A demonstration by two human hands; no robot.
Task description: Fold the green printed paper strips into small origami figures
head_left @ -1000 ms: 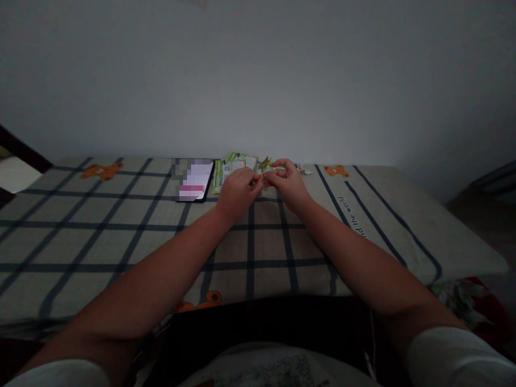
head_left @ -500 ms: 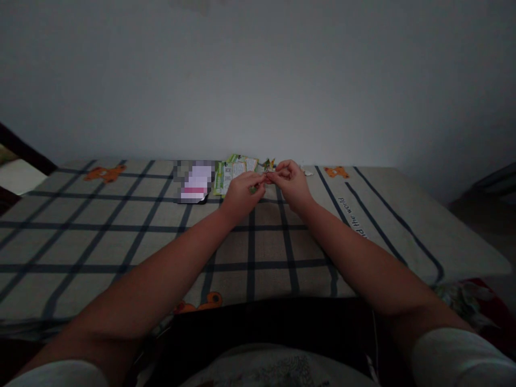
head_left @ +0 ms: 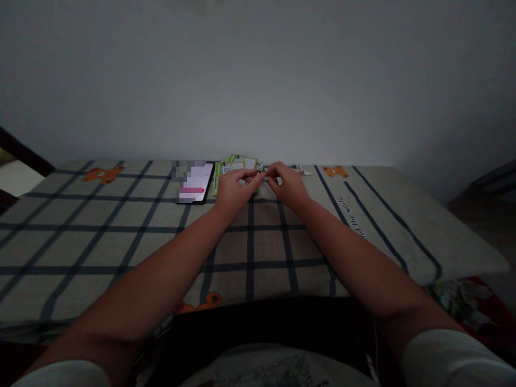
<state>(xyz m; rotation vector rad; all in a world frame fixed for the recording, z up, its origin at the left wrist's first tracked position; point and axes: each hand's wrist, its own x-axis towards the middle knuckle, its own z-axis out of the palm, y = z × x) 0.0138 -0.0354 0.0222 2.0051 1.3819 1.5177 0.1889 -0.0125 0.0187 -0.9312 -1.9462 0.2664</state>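
Note:
My left hand [head_left: 237,188] is over the middle of the table near the wall, thumb and fingertips pinched round something small and dark that I cannot make out. Close against it on the right is my right hand [head_left: 286,183], its fingertips also pressed together; whatever they hold is too small to name. Green and white packets [head_left: 242,163] lie flat behind and partly under my left hand. A phone [head_left: 197,183] with a lit screen lies left of the packets. Small whitish scraps [head_left: 304,171] sit just beyond my right hand.
A checked cloth with bear prints covers the table [head_left: 133,231], which meets a plain wall [head_left: 258,80] at the back. Dark wooden furniture [head_left: 24,149] stands at the far left. Red and patterned fabric [head_left: 471,306] shows below the table's right edge.
The fingertips have shifted slightly left, and my left fingers are a little straighter. The yellow and green piece that showed by my right fingers is no longer visible there.

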